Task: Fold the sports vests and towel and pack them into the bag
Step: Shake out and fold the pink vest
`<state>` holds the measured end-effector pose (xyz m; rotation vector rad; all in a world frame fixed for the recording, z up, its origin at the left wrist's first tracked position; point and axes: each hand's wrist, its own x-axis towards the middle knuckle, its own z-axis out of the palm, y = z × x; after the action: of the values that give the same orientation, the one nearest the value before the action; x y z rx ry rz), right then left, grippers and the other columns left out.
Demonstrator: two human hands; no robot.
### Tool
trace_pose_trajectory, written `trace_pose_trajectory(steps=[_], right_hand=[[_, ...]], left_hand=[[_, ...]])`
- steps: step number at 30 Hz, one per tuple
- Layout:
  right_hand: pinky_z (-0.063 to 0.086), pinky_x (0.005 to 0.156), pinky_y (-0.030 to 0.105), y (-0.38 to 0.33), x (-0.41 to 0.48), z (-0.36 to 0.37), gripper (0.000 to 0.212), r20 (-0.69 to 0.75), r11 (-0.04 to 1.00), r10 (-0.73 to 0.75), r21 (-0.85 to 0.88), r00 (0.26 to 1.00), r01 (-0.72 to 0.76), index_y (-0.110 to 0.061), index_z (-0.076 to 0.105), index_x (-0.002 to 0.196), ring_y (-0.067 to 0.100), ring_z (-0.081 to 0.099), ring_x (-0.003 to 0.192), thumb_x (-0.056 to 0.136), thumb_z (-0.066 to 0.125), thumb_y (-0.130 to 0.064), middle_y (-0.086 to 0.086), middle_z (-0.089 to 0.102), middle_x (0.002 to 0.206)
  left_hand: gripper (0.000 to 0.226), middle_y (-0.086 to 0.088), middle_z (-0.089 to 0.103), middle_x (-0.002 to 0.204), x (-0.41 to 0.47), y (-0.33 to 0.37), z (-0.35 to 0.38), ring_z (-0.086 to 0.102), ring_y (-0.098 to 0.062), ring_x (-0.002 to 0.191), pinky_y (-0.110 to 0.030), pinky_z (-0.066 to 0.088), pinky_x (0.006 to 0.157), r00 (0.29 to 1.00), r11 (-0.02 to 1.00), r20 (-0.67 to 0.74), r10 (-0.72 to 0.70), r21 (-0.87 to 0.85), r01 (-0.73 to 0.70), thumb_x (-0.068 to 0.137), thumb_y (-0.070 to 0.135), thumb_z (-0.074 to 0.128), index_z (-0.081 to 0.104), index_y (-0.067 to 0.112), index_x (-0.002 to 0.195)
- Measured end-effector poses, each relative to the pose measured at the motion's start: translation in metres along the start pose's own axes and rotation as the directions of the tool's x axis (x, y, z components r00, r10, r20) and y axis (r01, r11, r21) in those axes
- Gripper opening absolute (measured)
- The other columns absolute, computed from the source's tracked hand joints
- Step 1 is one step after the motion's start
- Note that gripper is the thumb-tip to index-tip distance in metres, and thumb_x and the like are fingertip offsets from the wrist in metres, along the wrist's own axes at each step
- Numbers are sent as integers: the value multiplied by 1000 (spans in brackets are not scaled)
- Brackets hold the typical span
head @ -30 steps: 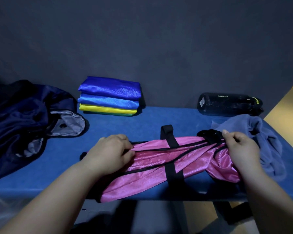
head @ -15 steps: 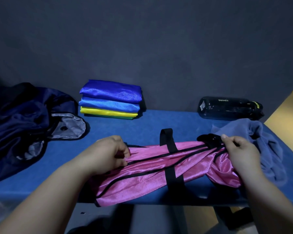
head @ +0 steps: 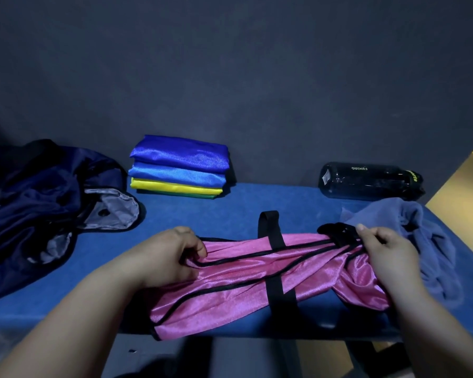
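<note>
Both hands hold the pink vest. The left hand (head: pixel 170 257) has its fingers curled round the left end of the pink vest (head: pixel 243 279), bunching up the shiny cloth and its black edge. The right hand (head: pixel 388 255) pinches the right end of the pink vest, where the cloth is twisted up with some black trim. The pink vest lies long and crumpled across the front of the blue table (head: pixel 202 216), and its near part hangs a little over the edge. A black strap (head: pixel 269 227) runs across the middle of the pink vest, from the far side to the near side. Behind the pink vest, toward the left, sits a neat stack of folded vests (head: pixel 180 165): dark blue on top, then lighter blue, then yellow, with a bit of green at the bottom. Well to the left of the pink vest lies the dark blue bag (head: pixel 38 192), floppy and open, with grey lining showing. Just to the right of the pink vest, past the right hand, the grey-blue towel (head: pixel 432 246) lies in a heap, not folded. Behind the right end of the pink vest, a dark bottle (head: pixel 366 181) lies on its side by the wall.
</note>
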<state>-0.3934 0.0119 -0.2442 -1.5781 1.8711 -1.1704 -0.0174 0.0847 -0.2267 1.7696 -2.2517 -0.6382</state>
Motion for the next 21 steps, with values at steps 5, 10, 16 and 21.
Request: trace_pose_trajectory(steps=[5, 10, 16, 21], right_hand=[[36, 58, 31, 0, 0, 1, 34, -7, 1000, -9, 3, 1000, 9, -15, 59, 64, 18, 48, 56, 92, 63, -33, -1, 51, 54], [37, 58, 28, -1, 1, 1, 33, -18, 999, -24, -22, 1000, 24, -14, 61, 65, 17, 50, 58, 92, 62, -33, 0, 53, 56], [37, 63, 34, 1, 2, 2, 32, -22, 1000, -16, -17, 1000, 16, -16, 62, 66, 21, 52, 61, 92, 63, -34, 4, 57, 59], [36, 63, 33, 1, 1, 1, 31, -18, 1000, -15, -11, 1000, 14, -15, 63, 68, 20, 51, 59, 92, 63, -34, 3, 55, 57]], left_hand=[[33, 19, 53, 102, 0, -2, -2, 54, 0, 97, -6, 37, 86, 999, 999, -9, 41, 6, -41, 82, 10, 67, 67, 36, 102], [26, 16, 55, 102, 1, 0, -2, 56, -3, 93, -22, 44, 89, 998, 999, -53, 46, 8, -45, 78, 36, 79, 70, 35, 102], [36, 22, 54, 92, -1, 4, -3, 53, 6, 89, -16, 43, 86, 996, 999, -73, 49, 14, -48, 74, 61, 60, 70, 36, 97], [33, 29, 48, 94, 1, -1, 0, 51, 4, 96, -14, 40, 89, 996, 994, -58, 64, 98, -58, 80, 15, 64, 70, 37, 103]])
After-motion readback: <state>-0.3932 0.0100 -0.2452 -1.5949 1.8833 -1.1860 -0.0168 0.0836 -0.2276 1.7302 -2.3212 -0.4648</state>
